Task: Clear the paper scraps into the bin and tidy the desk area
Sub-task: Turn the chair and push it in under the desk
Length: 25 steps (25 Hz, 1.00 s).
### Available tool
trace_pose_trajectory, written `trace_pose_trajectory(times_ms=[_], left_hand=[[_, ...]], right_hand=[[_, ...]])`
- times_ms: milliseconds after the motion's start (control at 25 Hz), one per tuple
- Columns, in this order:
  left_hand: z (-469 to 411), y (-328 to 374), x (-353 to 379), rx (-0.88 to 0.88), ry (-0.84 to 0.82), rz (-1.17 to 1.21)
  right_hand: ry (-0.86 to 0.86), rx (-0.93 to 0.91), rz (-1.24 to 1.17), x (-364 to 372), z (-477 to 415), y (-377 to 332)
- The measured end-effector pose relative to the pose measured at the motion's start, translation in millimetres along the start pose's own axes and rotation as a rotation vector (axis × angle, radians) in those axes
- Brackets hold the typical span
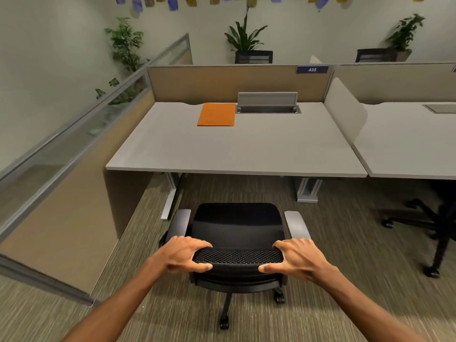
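A black mesh office chair [238, 225] stands on the carpet in front of a grey desk [237, 149], its seat facing the desk. My left hand [183, 254] grips the left end of the chair's backrest top. My right hand [297, 259] grips the right end of the same backrest. An orange folder [216, 114] lies flat near the back of the desk. No paper scraps and no bin show in this view.
An open cable hatch [268, 104] sits at the desk's back edge, right of the folder. Tan partitions [222, 82] enclose the desk at the back and left. A second desk [407, 139] and another black chair [441, 225] are at the right. Potted plants stand behind the partitions.
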<state>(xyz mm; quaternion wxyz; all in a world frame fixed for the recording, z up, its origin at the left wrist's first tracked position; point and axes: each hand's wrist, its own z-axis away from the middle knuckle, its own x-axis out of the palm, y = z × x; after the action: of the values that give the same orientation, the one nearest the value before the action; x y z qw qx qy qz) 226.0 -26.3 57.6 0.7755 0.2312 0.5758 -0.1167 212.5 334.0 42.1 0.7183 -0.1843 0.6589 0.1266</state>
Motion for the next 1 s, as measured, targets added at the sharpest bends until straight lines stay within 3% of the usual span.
trace_pose_trajectory(times_ms=[320, 600, 1000], left_hand=[[-43.3, -24.7, -20.4, -0.089, 0.113, -0.090], [-81.1, -56.9, -34.7, -0.114, 0.113, -0.105], [-107.2, -67.1, -34.0, -0.065, 0.162, -0.134]], right_hand=[[0.048, -0.064, 0.002, -4.0, -67.4, 24.7], [0.032, -0.076, -0.017, -13.9, -115.3, 35.1], [0.030, -0.015, 0.021, -6.4, -123.0, 45.2]])
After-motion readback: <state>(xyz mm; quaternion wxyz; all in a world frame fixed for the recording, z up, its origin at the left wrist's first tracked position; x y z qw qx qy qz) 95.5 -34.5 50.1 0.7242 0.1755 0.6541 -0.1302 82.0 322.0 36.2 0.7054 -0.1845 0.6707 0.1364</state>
